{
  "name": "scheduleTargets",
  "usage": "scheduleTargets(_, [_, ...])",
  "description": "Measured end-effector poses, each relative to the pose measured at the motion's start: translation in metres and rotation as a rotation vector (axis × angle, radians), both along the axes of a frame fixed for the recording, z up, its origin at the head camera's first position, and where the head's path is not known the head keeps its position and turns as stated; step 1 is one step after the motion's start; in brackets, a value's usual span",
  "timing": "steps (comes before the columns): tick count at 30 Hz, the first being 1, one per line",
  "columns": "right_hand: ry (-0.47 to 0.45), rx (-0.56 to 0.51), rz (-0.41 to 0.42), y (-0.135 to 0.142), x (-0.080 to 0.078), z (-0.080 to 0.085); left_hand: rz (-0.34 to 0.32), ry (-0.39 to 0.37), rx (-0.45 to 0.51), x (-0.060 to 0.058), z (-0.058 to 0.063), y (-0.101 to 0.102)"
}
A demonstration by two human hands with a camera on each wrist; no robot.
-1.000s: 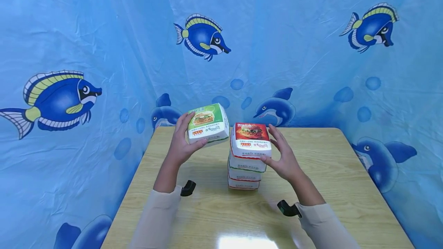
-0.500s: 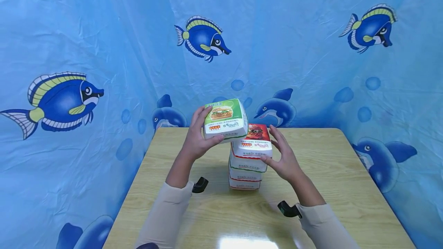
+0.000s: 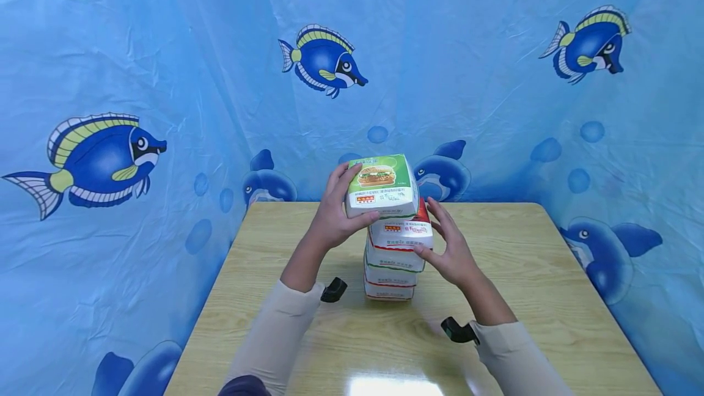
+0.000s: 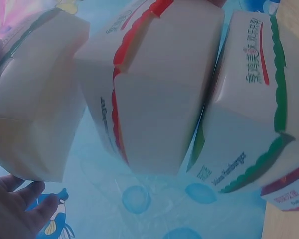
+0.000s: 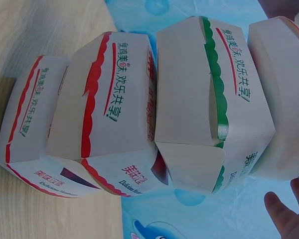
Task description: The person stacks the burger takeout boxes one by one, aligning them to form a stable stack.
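Observation:
A green-topped burger box is in my left hand, thumb along its front and fingers over its left side. This box hangs tilted just above a stack of several burger boxes. In the left wrist view a gap shows between the held burger box and the red-trimmed box below. My right hand cups the right side of the stack's top, red burger box, thumb at its front corner. The raised box hides much of that red lid. Beneath sits a green-trimmed box, above red-trimmed ones.
The stack stands on a pale wooden table, somewhat uneven from box to box. A blue curtain printed with fish and dolphins surrounds the table's back and sides. Black wrist-worn devices project from both sleeves.
My left hand has carried the green-topped box rightward, from beside the stack to over its top. The right hand has stayed at the red box.

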State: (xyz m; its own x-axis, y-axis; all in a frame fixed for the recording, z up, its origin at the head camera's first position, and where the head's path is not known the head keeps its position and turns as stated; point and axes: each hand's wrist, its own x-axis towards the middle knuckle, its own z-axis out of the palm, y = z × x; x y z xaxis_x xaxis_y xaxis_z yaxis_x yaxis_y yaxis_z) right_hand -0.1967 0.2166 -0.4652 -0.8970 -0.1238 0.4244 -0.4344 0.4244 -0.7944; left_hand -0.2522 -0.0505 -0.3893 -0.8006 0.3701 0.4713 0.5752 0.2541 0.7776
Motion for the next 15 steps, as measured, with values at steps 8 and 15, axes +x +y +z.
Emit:
scheduleTargets(8, [-0.021, -0.010, 0.010, -0.006, 0.010, 0.016, -0.006, 0.040, -0.031, 0.002, 0.000, 0.013])
scheduleTargets(15, [0.016, -0.009, 0.028, -0.012, 0.022, 0.037, -0.001, 0.087, -0.059, 0.004, 0.003, 0.023])
